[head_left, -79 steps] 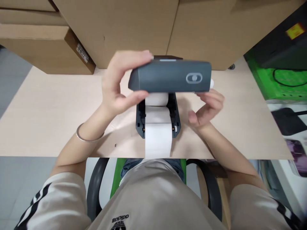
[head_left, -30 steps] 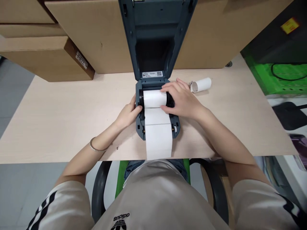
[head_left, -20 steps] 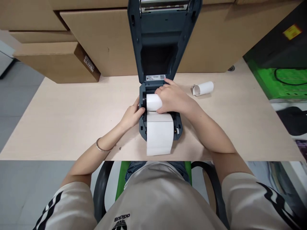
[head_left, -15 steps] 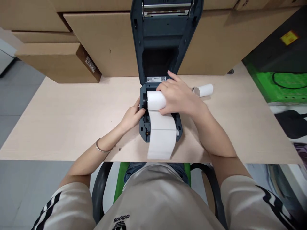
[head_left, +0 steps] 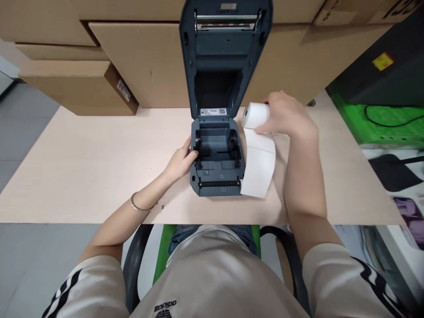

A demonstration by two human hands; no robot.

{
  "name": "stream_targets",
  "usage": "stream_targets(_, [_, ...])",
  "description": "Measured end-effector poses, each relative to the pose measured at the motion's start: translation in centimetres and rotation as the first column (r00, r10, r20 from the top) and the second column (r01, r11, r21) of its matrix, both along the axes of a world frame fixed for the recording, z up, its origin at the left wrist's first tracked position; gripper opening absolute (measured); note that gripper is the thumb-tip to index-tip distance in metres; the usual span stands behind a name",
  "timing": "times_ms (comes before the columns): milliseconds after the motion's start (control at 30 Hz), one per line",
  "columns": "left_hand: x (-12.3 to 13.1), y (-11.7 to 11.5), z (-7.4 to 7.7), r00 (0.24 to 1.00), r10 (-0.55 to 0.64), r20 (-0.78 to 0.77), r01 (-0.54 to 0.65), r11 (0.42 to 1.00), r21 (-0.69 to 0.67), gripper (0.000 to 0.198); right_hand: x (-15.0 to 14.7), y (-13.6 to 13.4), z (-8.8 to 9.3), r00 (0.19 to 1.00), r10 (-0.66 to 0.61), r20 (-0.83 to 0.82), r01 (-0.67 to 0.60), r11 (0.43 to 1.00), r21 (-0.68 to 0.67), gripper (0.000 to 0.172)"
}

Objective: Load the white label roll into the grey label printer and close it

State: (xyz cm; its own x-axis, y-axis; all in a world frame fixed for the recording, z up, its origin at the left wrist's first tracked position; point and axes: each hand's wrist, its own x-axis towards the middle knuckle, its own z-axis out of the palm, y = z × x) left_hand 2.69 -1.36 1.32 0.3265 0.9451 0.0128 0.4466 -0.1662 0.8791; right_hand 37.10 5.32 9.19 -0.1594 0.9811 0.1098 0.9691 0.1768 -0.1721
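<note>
A dark grey label printer (head_left: pixel 217 165) stands on the table with its lid (head_left: pixel 225 57) raised. Its bay shows two roll holders and a black roller, with no roll between them. My left hand (head_left: pixel 182 161) grips the printer's left side, thumb on the top edge. Just right of the printer, my right hand (head_left: pixel 286 115) is closed round a white label roll (head_left: pixel 256 115), whose core end faces left. A loose strip of labels (head_left: pixel 259 163) hangs from the roll toward the table's front edge. My right hand hides the roll's right end.
Cardboard boxes (head_left: pixel 139 66) line the back of the table (head_left: pixel 99 168), with a smaller box (head_left: pixel 79 88) at back left. To the right are a green surface with a black cable (head_left: pixel 391 126) and a dark box (head_left: pixel 367 57). A chair armrest (head_left: pixel 134 265) is below.
My right hand has lifted the label roll out of the printer bay and carried it right, its strip trailing along. My left hand stays on the printer. The small white roll is now hidden.
</note>
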Motion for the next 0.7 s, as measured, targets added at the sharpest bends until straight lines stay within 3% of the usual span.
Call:
stream_targets(133, [0.0,-0.1,0.2,1.0,0.012,-0.012,-0.012,1.0,0.0,0.07,0.2,2.5,-4.2,0.994,0.083,-0.067,-0.088,0.994,-0.069,0.077])
stream_targets(233, [0.0,-0.1,0.2,1.0,0.011,-0.016,-0.011,1.0,0.004,0.068,0.1,3.3,-5.9,0.988,0.107,-0.111,-0.119,0.988,-0.101,0.072])
stream_targets(367, [0.0,-0.2,0.1,1.0,0.016,-0.019,-0.016,1.0,0.008,0.067,1.4,3.4,-5.4,0.979,0.108,-0.172,-0.134,0.98,-0.145,0.077])
stream_targets(433, [0.1,-0.2,0.1,1.0,0.022,-0.021,-0.022,1.0,-0.004,0.067,2.9,3.2,-4.5,0.97,0.014,-0.241,-0.051,0.988,-0.147,0.077])
stream_targets(567, [0.1,-0.3,0.2,0.999,0.027,-0.024,-0.028,0.999,-0.031,0.07,6.1,2.9,-3.6,0.947,-0.189,-0.259,0.151,0.975,-0.16,0.057])
stream_targets(700, [0.1,-0.3,0.4,0.999,0.024,-0.021,-0.025,0.999,-0.047,0.071,7.8,2.9,-4.3,0.95,-0.241,-0.2,0.186,0.948,-0.258,0.054])
